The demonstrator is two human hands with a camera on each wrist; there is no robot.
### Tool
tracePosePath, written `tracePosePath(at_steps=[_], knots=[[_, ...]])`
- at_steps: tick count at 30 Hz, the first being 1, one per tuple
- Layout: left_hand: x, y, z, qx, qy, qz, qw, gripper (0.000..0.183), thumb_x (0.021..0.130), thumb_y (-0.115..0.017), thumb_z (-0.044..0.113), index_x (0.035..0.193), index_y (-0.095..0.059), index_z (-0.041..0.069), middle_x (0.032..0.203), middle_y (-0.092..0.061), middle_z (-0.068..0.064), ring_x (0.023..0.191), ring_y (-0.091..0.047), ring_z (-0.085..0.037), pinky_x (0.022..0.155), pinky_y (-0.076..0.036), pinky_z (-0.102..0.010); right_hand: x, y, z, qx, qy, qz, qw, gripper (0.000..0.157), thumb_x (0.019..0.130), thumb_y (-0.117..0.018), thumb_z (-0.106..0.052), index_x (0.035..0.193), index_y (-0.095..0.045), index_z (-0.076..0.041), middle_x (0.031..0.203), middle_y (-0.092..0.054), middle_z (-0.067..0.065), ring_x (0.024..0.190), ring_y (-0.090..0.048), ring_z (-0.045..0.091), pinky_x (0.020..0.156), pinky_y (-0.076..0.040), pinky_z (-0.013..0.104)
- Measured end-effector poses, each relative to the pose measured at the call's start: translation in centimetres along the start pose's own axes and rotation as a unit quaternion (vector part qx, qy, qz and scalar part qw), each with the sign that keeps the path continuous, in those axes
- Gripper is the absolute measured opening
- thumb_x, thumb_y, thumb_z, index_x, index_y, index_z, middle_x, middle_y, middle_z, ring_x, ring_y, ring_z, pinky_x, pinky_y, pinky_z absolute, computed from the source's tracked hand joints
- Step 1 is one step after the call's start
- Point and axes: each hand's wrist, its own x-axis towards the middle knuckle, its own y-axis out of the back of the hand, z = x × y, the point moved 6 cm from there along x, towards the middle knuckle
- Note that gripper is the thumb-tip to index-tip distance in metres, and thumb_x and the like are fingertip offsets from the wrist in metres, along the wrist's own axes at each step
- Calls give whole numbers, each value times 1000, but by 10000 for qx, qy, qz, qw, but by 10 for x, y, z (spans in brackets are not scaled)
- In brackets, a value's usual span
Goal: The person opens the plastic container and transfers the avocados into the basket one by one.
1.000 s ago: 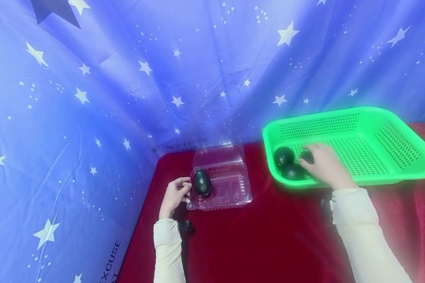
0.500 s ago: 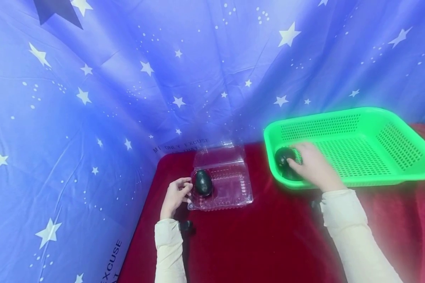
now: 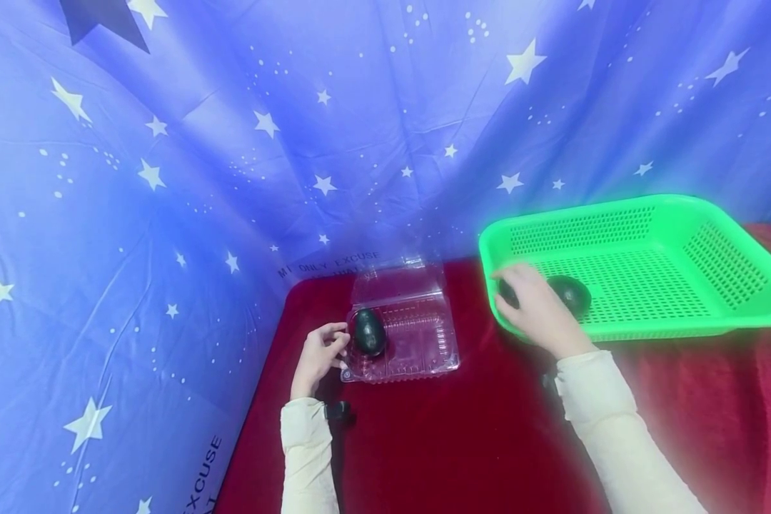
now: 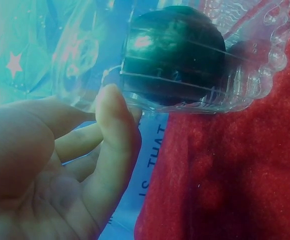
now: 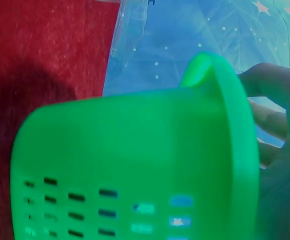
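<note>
My left hand (image 3: 319, 357) pinches the near left edge of a clear plastic clamshell container (image 3: 417, 350), whose lid (image 3: 398, 282) is folded back. In the left wrist view, the thumb (image 4: 116, 115) lies against the clear wall. A dark green, glossy avocado (image 3: 369, 333) sits in the container's left side. My right hand (image 3: 540, 314) reaches into the left end of the green basket (image 3: 681, 214), thumb and fingers round a dark avocado (image 3: 506, 293). Another avocado (image 3: 570, 294) lies just right of that hand. In the right wrist view, the basket wall hides what the fingers hold.
A red cloth (image 3: 443, 435) covers the table. Behind and to the left hangs a blue curtain (image 3: 373, 128) with stars. The basket's raised rim (image 3: 764, 300) stands at the right, apart from the container.
My right hand has moved left inside the basket, towards its left wall. One avocado now shows to the right of the hand. The left hand and container stay put.
</note>
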Motion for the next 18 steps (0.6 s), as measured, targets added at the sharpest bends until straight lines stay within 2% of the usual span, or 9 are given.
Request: tracePosePath(at_steps=[4, 8, 18], knots=[[0, 0, 0, 31, -5, 4, 10000, 37, 95, -61, 0, 129, -56, -12, 99, -64, -25, 67, -58, -17, 49, -58, -27, 2, -4, -6, 57, 59, 101, 9999, 29, 88, -64, -1, 117, -62, 3, 114, -61, 18, 114, -52, 37, 101, -45, 56], [0, 0, -1, 18, 35, -24, 10000, 37, 95, -61, 0, 129, -56, -12, 100, -63, -26, 67, -58, -17, 49, -58, -26, 4, -10, -12, 116, -1, 49, 9999, 29, 89, -66, -3, 118, -62, 0, 114, -62, 16, 110, -54, 33, 96, -50, 54], [0, 0, -3, -90, 61, -73, 9999, 37, 96, -61, 1, 130, -56, -12, 102, -63, -26, 69, -58, -17, 50, -58, -26, 9, -36, -24, 153, 121, -317, 9993, 34, 89, -71, -8, 120, -62, -2, 116, -62, 13, 113, -57, 30, 101, -51, 50]])
